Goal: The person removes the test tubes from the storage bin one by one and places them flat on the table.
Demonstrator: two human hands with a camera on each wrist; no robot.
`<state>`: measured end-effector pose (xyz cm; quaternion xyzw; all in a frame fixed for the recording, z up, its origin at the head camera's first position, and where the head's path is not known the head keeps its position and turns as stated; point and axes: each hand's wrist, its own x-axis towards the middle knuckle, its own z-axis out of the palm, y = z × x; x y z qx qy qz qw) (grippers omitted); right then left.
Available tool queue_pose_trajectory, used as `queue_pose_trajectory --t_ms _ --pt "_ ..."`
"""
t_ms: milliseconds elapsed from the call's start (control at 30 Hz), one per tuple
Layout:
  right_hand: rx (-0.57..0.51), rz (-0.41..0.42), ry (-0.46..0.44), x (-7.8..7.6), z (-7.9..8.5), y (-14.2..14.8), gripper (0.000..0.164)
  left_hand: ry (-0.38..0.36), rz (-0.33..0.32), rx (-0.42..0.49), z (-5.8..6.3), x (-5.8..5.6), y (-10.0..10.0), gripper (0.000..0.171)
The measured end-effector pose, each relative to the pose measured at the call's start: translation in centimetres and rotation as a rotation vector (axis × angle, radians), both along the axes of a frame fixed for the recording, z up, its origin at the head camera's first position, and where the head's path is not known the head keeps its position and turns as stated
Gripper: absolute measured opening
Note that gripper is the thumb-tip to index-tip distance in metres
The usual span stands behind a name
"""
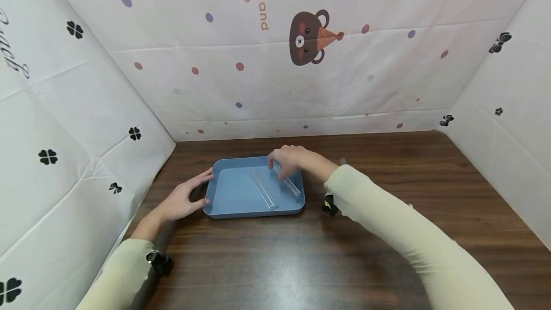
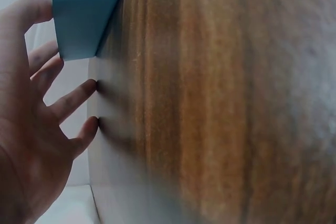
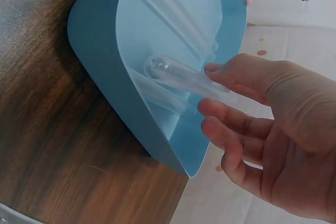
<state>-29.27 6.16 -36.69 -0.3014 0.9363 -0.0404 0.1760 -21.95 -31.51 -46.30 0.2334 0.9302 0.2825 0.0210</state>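
Observation:
A shallow blue tray (image 1: 232, 186) sits on the table. My right hand (image 1: 287, 161) is over its right part, pinching a clear test tube (image 3: 184, 77) near one end between thumb and fingers; the tube's rounded end points away from the hand. Below it, along the tray wall, shows another clear tube shape (image 3: 163, 97). Two more clear test tubes (image 1: 263, 190) lie side by side mid-tray. My left hand (image 1: 182, 201) has its fingers spread at the tray's left side, the thumb touching the tray wall in the left wrist view.
The dark wood-grain table (image 1: 241, 262) extends around the tray. A printed white cloth (image 1: 241, 85) stands behind it, with more white cloth (image 1: 77, 157) at the left side. Part of a small clear object (image 1: 343, 161) shows behind the right sleeve.

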Motion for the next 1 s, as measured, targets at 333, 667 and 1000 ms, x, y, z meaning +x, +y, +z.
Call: queue_pose_trajectory --t_ms 333,667,1000 --pt "-0.069 0.013 -0.012 0.2 0.6 1.3 0.043 0.019 0.002 -0.011 0.0 0.3 0.2 0.072" --pt "-0.121 0.029 -0.029 0.3 0.9 3.0 0.044 0.019 -0.002 0.019 -0.1 0.2 0.0 0.068" --pt "-0.173 -0.005 -0.039 0.4 1.2 5.7 0.044 0.000 0.001 0.035 -0.1 0.2 0.2 0.069"
